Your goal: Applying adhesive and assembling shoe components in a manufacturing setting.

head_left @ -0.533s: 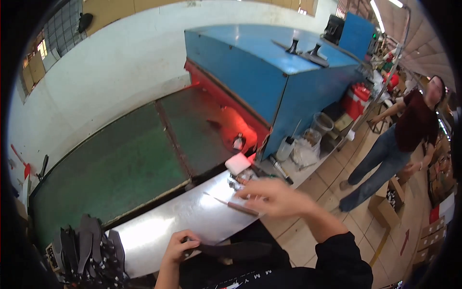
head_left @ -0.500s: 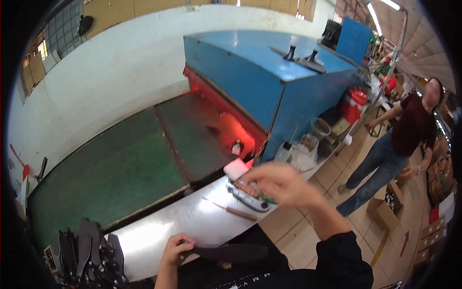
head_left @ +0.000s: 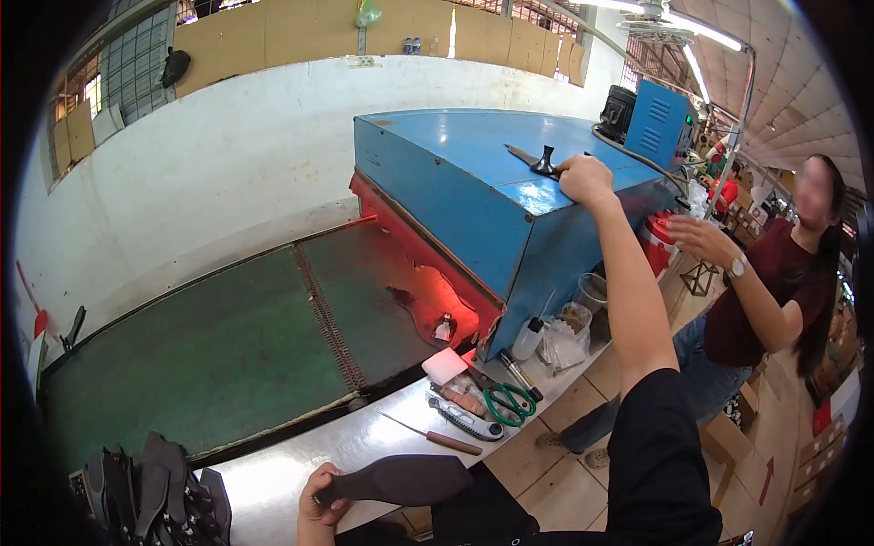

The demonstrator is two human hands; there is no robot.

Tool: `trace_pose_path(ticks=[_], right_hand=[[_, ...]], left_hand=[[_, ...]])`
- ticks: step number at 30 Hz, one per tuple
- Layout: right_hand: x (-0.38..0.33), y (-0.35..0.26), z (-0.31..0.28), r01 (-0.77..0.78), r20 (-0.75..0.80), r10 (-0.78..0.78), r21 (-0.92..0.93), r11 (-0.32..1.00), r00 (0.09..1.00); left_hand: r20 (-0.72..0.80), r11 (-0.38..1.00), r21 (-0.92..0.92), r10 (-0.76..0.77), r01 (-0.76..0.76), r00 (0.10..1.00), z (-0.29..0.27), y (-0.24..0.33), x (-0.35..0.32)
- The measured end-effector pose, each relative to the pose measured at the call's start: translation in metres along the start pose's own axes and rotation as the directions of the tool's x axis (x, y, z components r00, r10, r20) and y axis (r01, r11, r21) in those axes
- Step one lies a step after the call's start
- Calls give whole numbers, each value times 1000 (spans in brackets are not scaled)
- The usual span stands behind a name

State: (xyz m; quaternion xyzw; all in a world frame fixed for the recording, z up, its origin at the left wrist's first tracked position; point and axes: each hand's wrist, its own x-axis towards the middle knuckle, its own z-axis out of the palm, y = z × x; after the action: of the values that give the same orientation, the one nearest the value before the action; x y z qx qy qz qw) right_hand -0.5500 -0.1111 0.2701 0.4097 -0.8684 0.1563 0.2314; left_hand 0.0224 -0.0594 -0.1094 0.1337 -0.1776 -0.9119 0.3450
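My left hand (head_left: 324, 494) grips one end of a dark flat shoe sole (head_left: 405, 480) above the near edge of the metal ledge. My right arm reaches far out to the top of the blue machine (head_left: 437, 173). There my right hand (head_left: 585, 180) has its fingers closed around a black heeled piece, mostly hidden by the hand. Just left of it stands another black heeled piece (head_left: 545, 162). A wooden-handled awl (head_left: 442, 440), a utility knife (head_left: 464, 417) and green-handled scissors (head_left: 510, 403) lie on the ledge. Beside them is a white block (head_left: 444, 366).
A green conveyor belt (head_left: 200, 337) runs under the machine's red-lit opening, where a sole-shaped piece (head_left: 442, 300) lies. Several dark soles (head_left: 159, 491) are piled at lower left. A bottle (head_left: 528, 338) and a clear cup (head_left: 592, 291) stand right. A co-worker (head_left: 765, 300) stands close by, one hand raised.
My right hand has gone from over the ledge tools up to the heeled piece on the machine. The left hand's sole now shows its broad face. The co-worker has come closer, and my view has tilted up.
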Motion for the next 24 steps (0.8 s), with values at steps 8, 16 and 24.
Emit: trace_pose_path(ticks=[8,16,24], right_hand=[[14,12,-9,128,118,-126,-13,992,985],[83,64,-36,-80,-82,87,80,994,993],[111,99,5,-155,199,178,-124,980,964]], left_hand=[[-34,995,103,20,-16,999,1,0,1],[-129,946,296,-100,135,987,51,8,-11],[-277,949,207,-177,239,944,68,12,-2]])
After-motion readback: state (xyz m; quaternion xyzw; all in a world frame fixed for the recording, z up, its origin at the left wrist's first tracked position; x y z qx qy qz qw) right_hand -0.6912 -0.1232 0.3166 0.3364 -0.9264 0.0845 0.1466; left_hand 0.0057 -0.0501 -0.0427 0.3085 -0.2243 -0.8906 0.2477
